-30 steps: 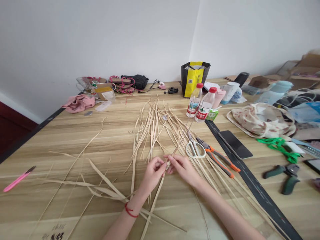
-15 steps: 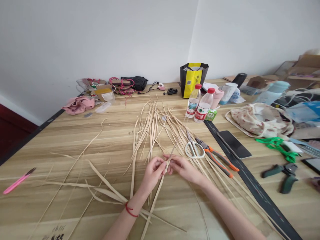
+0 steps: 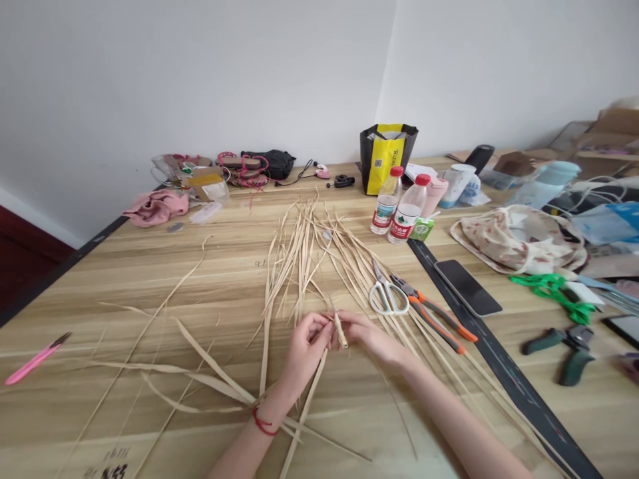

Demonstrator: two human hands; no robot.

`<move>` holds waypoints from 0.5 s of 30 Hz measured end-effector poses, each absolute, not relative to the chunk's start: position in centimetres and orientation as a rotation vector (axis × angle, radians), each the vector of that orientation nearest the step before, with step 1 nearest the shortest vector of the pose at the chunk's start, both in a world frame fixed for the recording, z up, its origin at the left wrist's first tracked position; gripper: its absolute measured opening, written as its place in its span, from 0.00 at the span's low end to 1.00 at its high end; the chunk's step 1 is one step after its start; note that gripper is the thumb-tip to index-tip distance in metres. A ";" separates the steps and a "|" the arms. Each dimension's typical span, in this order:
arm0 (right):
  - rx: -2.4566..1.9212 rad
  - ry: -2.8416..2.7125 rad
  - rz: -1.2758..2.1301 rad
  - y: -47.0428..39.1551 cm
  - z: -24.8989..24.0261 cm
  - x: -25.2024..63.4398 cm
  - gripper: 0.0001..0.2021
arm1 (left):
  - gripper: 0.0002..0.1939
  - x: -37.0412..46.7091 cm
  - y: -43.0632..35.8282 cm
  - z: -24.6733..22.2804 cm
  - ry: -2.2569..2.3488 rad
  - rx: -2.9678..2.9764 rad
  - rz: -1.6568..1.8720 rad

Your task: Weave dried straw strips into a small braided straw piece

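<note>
My left hand and my right hand meet over the middle of the table, fingers pinched together. Between them is a small, slim piece wrapped in pale straw, tilted with its blunt end toward me. A thin pointed tip sticks out of its far end. The fingertips partly hide how each hand grips it. Long flat straw strips fan out beyond my hands, and more strips lie by my left wrist.
To the right lie white-handled scissors, orange-handled pliers, a phone and dark green cutters. Two water bottles stand behind them near a yellow-black bag. A pink-handled tool rests far left.
The straw-wrapped piece has turned in my fingers; its blunt end now points toward me and more of its side shows. A loose strip by my left wrist has shifted.
</note>
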State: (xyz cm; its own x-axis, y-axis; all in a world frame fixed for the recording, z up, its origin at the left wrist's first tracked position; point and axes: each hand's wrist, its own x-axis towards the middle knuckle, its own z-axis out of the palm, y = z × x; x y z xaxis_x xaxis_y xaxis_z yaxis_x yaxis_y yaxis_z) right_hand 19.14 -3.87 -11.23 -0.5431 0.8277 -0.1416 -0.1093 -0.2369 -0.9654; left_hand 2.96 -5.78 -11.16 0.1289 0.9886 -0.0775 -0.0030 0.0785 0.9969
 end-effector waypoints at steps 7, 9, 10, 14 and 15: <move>-0.895 -1.342 1.871 -3.2 -12.3 18.7 0.16 | 0.06 2.7 -5.6 -11.7 1.211 1.226 1.051; -0.889 -1.344 1.847 -3.1 -12.5 18.7 0.19 | 0.06 2.6 -5.6 -11.8 1.216 1.220 1.044; -0.889 -1.340 1.829 -3.1 -12.6 18.8 0.19 | 0.06 2.6 -5.6 -11.8 1.213 1.213 1.040; -0.889 -1.325 1.733 -2.9 -12.8 19.2 0.22 | 0.08 2.4 -5.2 -11.5 1.160 1.176 1.008; -0.886 -1.324 1.714 -2.9 -12.8 19.3 0.23 | 0.09 2.3 -5.2 -11.3 1.144 1.168 0.999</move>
State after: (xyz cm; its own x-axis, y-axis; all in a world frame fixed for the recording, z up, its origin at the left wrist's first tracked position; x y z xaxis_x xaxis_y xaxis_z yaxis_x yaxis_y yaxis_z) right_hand 19.27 -2.88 -12.80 -0.4526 0.8895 -0.0638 -0.1632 -0.1529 -0.9747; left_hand 2.28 -5.17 -11.33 0.1595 0.9777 -0.1367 -0.0038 0.1391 0.9903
